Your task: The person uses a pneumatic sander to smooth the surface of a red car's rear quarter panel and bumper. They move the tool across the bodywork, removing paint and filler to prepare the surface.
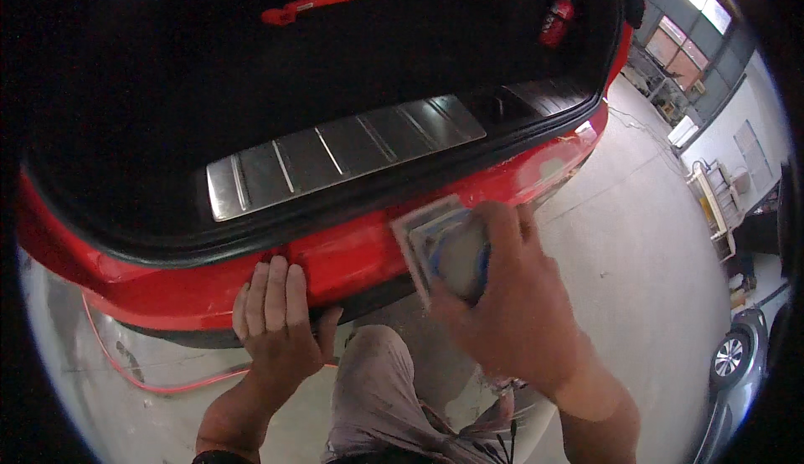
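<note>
My left hand (278, 313) lies on the red rear bumper (352, 250) of a car, fingers together and stretched out flat, thumb apart over the lower dark edge. In my right hand (532, 301) is a sanding block (459, 255) with a grey, blue-edged top and a flat rectangular pad. Its pad is against or very near the bumper's outer face; the contact side is hidden. The hand and block are a little smeared by motion. Farther right, a dull greyish patch (550, 167) shows on the bumper's red paint.
Above the bumper is the open boot with a ribbed metal sill plate (343, 156), a red handle-like tool (322, 3) and a small fire extinguisher (556, 22). A red hose (172, 389) runs over the floor at left. Another car (735, 363) stands at far right.
</note>
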Demonstrator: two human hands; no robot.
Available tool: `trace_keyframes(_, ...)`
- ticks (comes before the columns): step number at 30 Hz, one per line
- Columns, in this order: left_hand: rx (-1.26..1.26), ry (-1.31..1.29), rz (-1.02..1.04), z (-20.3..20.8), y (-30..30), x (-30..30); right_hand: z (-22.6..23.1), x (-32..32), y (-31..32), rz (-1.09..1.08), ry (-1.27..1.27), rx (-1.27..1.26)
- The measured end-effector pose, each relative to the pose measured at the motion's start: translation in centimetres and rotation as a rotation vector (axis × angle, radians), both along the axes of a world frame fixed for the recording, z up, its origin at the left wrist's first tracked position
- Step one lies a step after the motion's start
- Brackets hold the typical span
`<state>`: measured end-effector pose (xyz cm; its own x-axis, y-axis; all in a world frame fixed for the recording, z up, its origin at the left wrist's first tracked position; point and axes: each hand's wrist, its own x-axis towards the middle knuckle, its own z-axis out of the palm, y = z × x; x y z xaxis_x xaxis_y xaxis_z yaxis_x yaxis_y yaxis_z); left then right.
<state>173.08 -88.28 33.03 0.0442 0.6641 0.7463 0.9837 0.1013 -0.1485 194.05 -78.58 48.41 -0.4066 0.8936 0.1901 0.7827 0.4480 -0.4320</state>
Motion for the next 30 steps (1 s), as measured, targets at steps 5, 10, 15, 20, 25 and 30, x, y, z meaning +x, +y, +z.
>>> trace_keyframes(5,0.038,0.006,0.049,0.4,0.0,0.1,-0.4,3.2,3.9,-0.111,0.074,0.063)
trace_keyframes(10,0.037,0.012,0.034,0.1,0.5,0.4,-0.5,0.4,0.9,-0.074,0.005,0.069)
trace_keyframes(15,0.048,0.042,0.061,0.1,0.1,-0.1,-0.1,1.4,2.9,-0.141,0.024,0.052)
trace_keyframes(20,0.040,0.029,0.034,-0.5,0.3,-0.1,-0.6,2.3,3.0,-0.195,0.006,0.089)
trace_keyframes(25,0.074,0.038,0.057,-0.4,0.6,0.0,0.8,-0.3,0.6,-0.144,-0.005,0.023)
trace_keyframes(30,0.068,0.065,0.060,-0.3,0.4,-0.3,-0.6,1.7,3.0,-0.227,0.025,0.071)
